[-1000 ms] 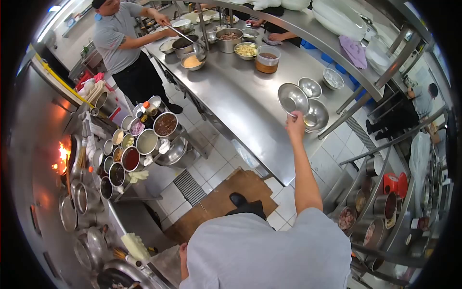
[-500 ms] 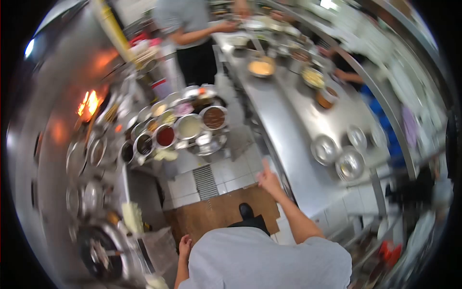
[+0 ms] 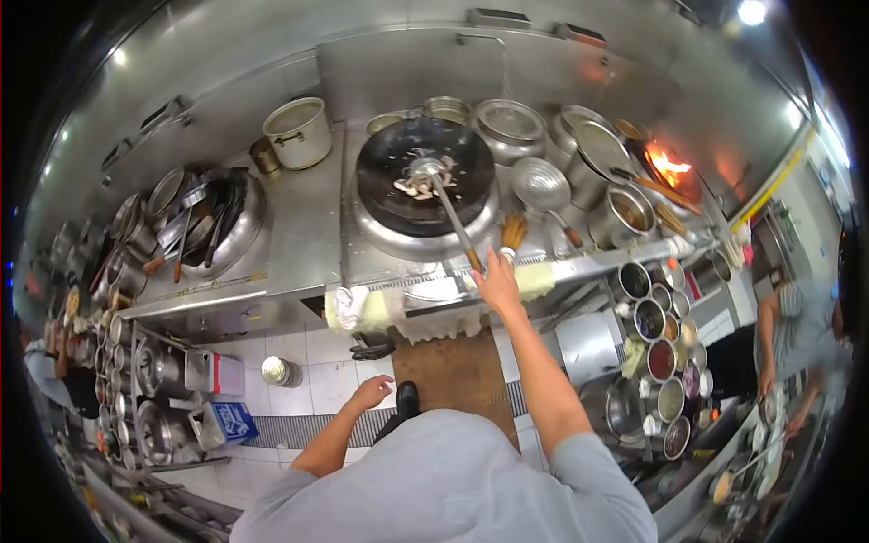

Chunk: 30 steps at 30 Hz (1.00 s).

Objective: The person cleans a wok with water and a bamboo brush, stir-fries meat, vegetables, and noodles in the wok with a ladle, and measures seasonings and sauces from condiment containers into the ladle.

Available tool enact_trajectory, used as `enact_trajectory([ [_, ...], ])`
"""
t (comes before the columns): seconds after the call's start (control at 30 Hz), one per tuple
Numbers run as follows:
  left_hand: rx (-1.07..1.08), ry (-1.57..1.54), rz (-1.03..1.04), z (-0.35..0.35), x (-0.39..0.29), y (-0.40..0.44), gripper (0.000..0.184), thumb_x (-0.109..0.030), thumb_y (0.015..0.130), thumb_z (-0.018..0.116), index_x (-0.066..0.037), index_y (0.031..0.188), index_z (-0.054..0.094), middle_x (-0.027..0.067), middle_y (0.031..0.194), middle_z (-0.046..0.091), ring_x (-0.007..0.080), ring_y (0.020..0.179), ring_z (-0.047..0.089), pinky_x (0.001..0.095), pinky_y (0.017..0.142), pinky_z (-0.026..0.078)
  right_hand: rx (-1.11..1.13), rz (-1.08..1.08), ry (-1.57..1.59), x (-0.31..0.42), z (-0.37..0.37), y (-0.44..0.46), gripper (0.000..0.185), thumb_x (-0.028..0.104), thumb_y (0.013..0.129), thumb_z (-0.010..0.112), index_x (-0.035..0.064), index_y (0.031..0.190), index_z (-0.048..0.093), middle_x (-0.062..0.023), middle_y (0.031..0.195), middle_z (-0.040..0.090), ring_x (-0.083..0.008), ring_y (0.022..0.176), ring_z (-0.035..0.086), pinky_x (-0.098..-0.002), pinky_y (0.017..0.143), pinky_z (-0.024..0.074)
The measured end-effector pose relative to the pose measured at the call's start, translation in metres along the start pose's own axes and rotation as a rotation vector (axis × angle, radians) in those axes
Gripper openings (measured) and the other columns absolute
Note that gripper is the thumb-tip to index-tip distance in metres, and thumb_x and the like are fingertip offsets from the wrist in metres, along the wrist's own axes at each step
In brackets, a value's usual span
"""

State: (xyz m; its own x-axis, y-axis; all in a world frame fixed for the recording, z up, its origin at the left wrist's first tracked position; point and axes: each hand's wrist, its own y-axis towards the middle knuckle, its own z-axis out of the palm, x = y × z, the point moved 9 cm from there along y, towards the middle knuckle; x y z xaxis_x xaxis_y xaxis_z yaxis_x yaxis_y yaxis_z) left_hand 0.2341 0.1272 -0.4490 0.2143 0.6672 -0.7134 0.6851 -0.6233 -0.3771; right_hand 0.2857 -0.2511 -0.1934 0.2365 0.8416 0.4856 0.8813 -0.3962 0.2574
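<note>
A black wok (image 3: 385, 185) sits on the steel ring of the range, with pale pieces of food (image 3: 418, 187) in it. The bowl of a ladle (image 3: 450, 210) rests among the food, and its wooden handle slants toward me. My right hand (image 3: 496, 282) is at the end of that handle, with fingers extended and apart. Beside those fingers is a bamboo brush (image 3: 513, 233). Over the floor, away from the range, my left hand (image 3: 372, 391) hangs with nothing visible in it and its fingers partly curled.
A strainer (image 3: 541, 185) lies right of the wok. Flames (image 3: 668, 166) rise at the far right burner. A tall pot (image 3: 299, 133) stands at the left. Sauce containers (image 3: 662, 359) fill a rack at the right. Another person (image 3: 797, 326) stands at the far right.
The view has swung from the steel table to the range. My right hand has let go of the metal bowl it held there and is now at the ladle handle.
</note>
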Motion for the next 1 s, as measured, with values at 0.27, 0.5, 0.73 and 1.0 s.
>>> enact_trajectory([
  [0.27, -0.191, -0.224, 0.084, -0.08, -0.024, 0.006, 0.032, -0.018, 0.085, 0.064, -0.008, 0.116, 0.063, 0.0141, 0.101, 0.065, 0.027, 0.087, 0.065, 0.0366, 0.08, 0.052, 0.345, 0.108, -0.065, -0.003, 0.088, 0.101, 0.072, 0.014, 0.085, 0.058, 0.0112, 0.149, 0.024, -0.0307, 0.112, 0.061, -0.0451, 0.107, 0.059, -0.0507, 0.092, 0.0458],
  [0.5, -0.274, -0.24, 0.103, -0.142, -0.044, -0.007, 0.029, -0.009, 0.086, 0.064, -0.009, 0.115, 0.063, 0.0116, 0.1, 0.064, 0.0254, 0.088, 0.065, 0.0352, 0.08, 0.052, 0.492, 0.068, 0.103, 0.033, -0.066, 0.039, 0.066, 0.013, 0.086, 0.06, 0.0139, 0.147, 0.033, -0.0194, 0.086, 0.065, -0.0306, 0.067, 0.062, -0.041, 0.06, 0.0479],
  [0.73, -0.289, -0.167, 0.333, -0.189, -0.143, 0.022, 0.029, -0.013, 0.088, 0.061, -0.007, 0.117, 0.063, 0.0131, 0.103, 0.064, 0.0298, 0.093, 0.062, 0.0382, 0.084, 0.049, 0.388, 0.517, 0.794, -0.011, 0.036, 0.089, 0.058, 0.013, 0.092, 0.056, 0.0145, 0.145, 0.032, -0.0001, 0.06, 0.043, -0.0103, 0.039, 0.037, -0.0279, 0.034, 0.0307],
  [1.0, -0.32, -0.018, 0.555, -0.196, -0.218, 0.075, 0.032, -0.011, 0.087, 0.062, -0.008, 0.119, 0.062, 0.0141, 0.12, 0.058, 0.0332, 0.115, 0.053, 0.0404, 0.099, 0.042, 0.467, 0.492, 0.748, 0.025, 0.07, 0.109, 0.058, 0.016, 0.093, 0.055, 0.0151, 0.146, 0.029, 0.0004, 0.062, 0.043, -0.008, 0.041, 0.039, -0.0266, 0.034, 0.0329],
])
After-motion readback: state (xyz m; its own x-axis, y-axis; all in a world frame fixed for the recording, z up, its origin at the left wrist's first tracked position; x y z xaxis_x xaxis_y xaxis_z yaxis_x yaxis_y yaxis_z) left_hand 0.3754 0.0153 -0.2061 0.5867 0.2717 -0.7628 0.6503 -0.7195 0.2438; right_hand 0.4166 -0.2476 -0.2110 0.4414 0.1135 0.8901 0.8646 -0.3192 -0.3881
